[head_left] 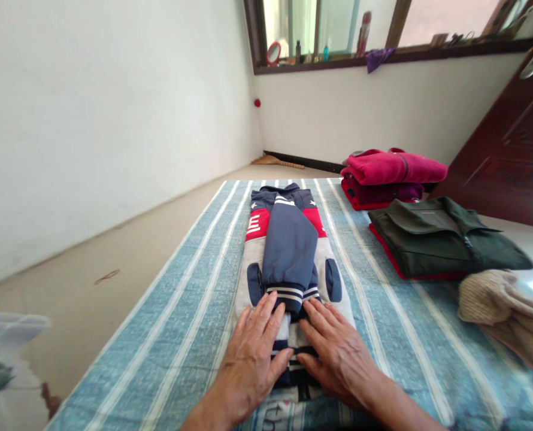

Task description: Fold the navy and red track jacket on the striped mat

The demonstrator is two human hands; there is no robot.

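Note:
A navy, red and grey jacket (288, 239) lies lengthwise on the blue striped bed cover (181, 335), its sleeves folded inward over the front. My left hand (253, 350) rests flat on the near hem, fingers stretched toward the striped cuffs. Beside it my right hand (336, 353) also lies flat on the hem, fingers spread. Neither hand grips anything.
To the right lie a folded dark green jacket (441, 239) over something red, a beige knit garment (504, 311), and a pile of magenta and red clothes (392, 176) further back. A dark wooden door (513, 149) stands at the right. Bare floor runs along the white wall at left.

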